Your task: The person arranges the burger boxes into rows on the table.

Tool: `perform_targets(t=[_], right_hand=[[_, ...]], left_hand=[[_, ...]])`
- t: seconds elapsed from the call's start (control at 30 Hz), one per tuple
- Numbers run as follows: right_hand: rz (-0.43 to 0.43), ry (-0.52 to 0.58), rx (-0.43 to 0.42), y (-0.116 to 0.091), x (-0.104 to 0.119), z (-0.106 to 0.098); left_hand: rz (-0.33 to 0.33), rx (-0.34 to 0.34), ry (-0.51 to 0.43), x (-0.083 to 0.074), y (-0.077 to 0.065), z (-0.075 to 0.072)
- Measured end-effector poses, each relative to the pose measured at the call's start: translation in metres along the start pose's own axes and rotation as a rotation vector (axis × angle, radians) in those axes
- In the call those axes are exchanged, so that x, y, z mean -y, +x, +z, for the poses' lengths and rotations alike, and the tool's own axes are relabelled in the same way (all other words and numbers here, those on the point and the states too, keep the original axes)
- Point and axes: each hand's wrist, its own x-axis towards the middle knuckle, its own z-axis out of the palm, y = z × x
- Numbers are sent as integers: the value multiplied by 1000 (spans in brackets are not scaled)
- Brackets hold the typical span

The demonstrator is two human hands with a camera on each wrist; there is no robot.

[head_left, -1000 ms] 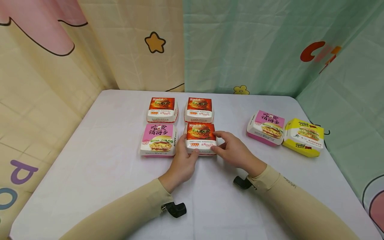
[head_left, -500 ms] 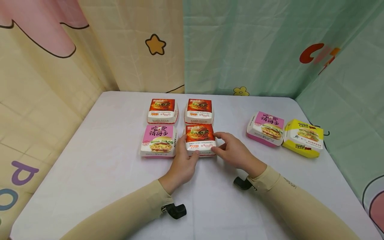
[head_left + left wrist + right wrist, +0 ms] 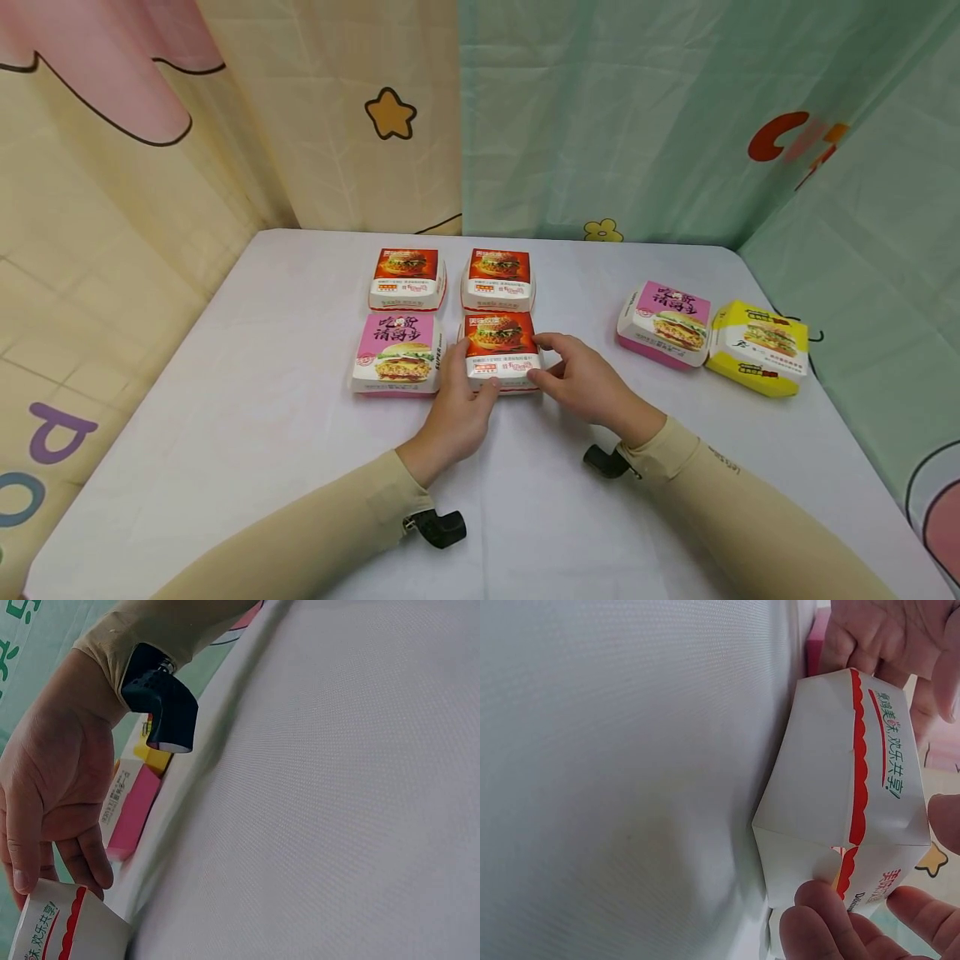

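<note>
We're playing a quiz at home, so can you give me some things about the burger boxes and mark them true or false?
1. The left grip and right grip both touch one red box. True.
2. That is the only red box. False: two more red boxes lie farther back.
3. The yellow box is right of both grips. True.
4. The two pink boxes are stacked. False: they lie apart on the table.

You are working inside a curtained-off space; the type of room around it cannot be determined. Evidence: a white-covered table (image 3: 225,467) beneath your fingers (image 3: 557,340), a cream printed curtain (image 3: 345,167) beyond and left of them, a green curtain (image 3: 660,125) beyond and right.
</note>
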Motion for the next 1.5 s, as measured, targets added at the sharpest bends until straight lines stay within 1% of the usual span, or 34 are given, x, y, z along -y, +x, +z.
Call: perform_targets(t=[0.43,0.7,0.93,1.07,1.5], right_hand=[[-9,2,-6,-1,0,1],[-15,-3,-19,-1,0,0],[-4,1,-33,0,-1,0],[-14,0,-42,0,-2,0],[-12,9,-62,-1,-4,-1]], left_hand=[[-3,5,29,0,0,0],[3,2,28,0,0,-1],[7,4,33,-1,0,-1],[4,8,32,-1,0,-1],[24,9,37,-2,-2,-1]])
